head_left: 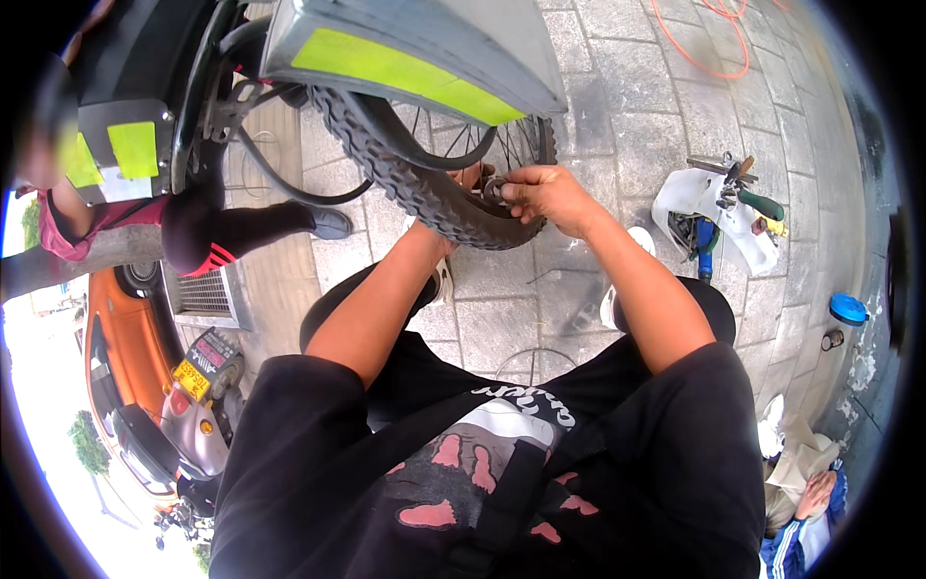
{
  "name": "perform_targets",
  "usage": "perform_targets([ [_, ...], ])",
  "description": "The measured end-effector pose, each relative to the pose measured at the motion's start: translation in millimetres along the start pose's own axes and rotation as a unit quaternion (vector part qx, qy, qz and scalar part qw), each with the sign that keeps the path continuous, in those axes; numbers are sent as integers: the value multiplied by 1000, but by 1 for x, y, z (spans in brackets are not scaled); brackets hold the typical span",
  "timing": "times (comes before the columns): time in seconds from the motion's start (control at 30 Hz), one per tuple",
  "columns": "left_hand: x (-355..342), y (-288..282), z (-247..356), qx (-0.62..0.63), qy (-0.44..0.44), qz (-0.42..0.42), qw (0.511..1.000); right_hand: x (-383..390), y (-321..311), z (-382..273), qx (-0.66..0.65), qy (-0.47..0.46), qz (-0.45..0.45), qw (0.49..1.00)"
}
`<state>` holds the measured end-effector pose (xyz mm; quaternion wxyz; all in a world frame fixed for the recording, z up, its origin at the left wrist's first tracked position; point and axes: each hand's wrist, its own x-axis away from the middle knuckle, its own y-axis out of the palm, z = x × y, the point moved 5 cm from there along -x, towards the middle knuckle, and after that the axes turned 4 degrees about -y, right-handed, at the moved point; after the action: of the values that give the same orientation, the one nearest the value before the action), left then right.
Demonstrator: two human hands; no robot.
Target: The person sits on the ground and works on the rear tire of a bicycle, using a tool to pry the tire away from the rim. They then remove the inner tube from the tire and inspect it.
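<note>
Daylit grey paving [632, 82] runs beside 1 patchy blue-grey wall [871, 386].

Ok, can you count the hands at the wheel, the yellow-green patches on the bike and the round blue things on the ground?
Left hand and right hand at the wheel: 2
Yellow-green patches: 3
Round blue thing: 1
Total: 6

Two bare hands show: one left hand [471, 177], one right hand [550, 198]. There is one knobbly tyre [391, 169]. Yellow-green patches number three: one long patch [405, 77] on grey bodywork [473, 43], two patches [132, 150] on a black panel [101, 118]. Toward the paving's [622, 63] right edge are one green handle [762, 205] and one round blue object [848, 310]; toward its far edge, one orange hose [723, 77]. Also: one orange car [125, 372], one metal grate [204, 295], two other people [198, 236].
</note>
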<state>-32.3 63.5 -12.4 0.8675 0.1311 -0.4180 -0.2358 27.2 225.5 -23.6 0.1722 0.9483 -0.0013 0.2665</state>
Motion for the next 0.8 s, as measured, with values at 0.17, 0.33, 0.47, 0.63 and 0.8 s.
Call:
perform_targets([
  [0.17, -5, -11, 10, -15, -4, 24, 1000, 0, 14, -8, -133, -27, 15, 991],
  [0.33, -13, -16, -4, 38, 15, -4, 999, -9, -13, -28, 11, -71, 97, 993],
  [0.47, -13, -19, -1, 33, 41, -8, 999, -13, -8, -3, 42, 42, 81, 995],
  [0.63, -15, -27, -11, 19, -42, 112, 993, -12, -8, -8, 98, 106, 57, 988],
  [0.8, -30, -24, -25, 11, -11, -74, 997, -7, 0, -18, 193, 115, 67, 972],
])
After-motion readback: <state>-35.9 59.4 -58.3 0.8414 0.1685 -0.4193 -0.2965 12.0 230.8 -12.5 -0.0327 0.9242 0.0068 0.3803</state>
